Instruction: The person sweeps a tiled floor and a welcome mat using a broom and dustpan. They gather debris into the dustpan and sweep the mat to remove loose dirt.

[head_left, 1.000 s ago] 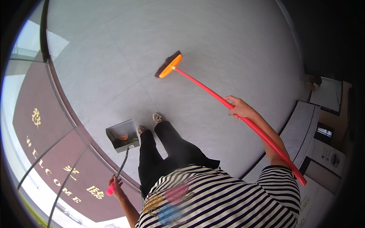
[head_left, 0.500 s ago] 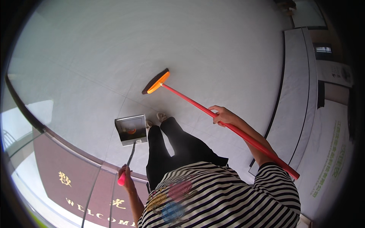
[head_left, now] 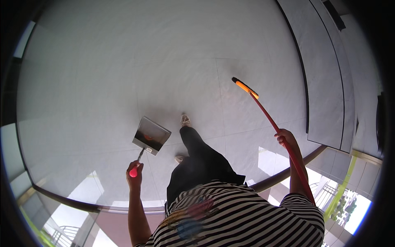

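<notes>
My left hand [head_left: 135, 169] is closed round the pink-ended handle of a dustpan [head_left: 151, 134]. The metallic, box-shaped pan hangs out ahead of that hand, left of my feet, and an orange patch shows inside it. In my right hand [head_left: 286, 139] is the red stick of a broom [head_left: 268, 117], its fingers wrapped about the shaft. The stick runs back along my right forearm. At its far end the orange broom head [head_left: 246, 87] with dark bristles is out to the front right, well apart from the dustpan. Whether the bristles touch the floor I cannot tell.
Pale grey floor tiles [head_left: 181, 74] spread ahead of me. A long grey counter-like block [head_left: 325, 82] with a dark base edge lines the right side. Behind me are glass panels and a reddish-brown mat [head_left: 123, 226]. One shoe [head_left: 185, 120] is forward of the other.
My view has turned and I have stepped forward. The broom head has swung rightward, away from the dustpan. The mat is now mostly out of view. Both hands keep their holds.
</notes>
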Demonstrator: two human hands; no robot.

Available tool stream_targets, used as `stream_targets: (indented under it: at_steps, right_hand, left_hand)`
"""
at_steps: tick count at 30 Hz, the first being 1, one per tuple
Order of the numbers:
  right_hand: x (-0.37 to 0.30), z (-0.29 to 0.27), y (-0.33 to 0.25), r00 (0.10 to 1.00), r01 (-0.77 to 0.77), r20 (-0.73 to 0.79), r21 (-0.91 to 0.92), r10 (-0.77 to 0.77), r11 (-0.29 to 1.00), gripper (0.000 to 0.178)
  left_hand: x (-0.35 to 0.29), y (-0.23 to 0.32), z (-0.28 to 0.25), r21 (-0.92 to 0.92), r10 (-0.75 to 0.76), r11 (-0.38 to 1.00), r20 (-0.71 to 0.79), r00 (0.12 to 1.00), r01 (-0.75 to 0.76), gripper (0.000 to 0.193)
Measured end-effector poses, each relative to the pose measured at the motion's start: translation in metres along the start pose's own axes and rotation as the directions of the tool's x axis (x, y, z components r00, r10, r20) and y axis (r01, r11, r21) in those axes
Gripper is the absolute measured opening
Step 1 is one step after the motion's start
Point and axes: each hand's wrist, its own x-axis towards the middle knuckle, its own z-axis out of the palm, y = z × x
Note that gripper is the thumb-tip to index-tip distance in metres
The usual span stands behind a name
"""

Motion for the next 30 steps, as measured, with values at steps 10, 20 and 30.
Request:
stream_targets:
  at_steps: [10,20,30]
  right_hand:
    - [-0.188,-0.024,0.281,0.993,-0.058,0.112,0.699,-0.029,0.712,0.010]
    - [-0.362,0.127,0.336,0.998,-0.044,-0.026,0.368,0.057,0.929,0.028]
    - [-0.487,0.438,0.367,0.911,-0.291,0.395,0.406,0.121,0.866,0.051]
  left_hand:
    - [-0.067,-0.069,-0.193,0.331,0.082,0.925,0.308,0.948,-0.188,0.024]
    - [-0.099,-0.056,-0.247,0.365,0.175,0.841,0.515,0.839,-0.400,0.017]
    - [0.028,-0.114,-0.256,0.401,0.085,0.818,0.623,0.777,-0.411,0.022]
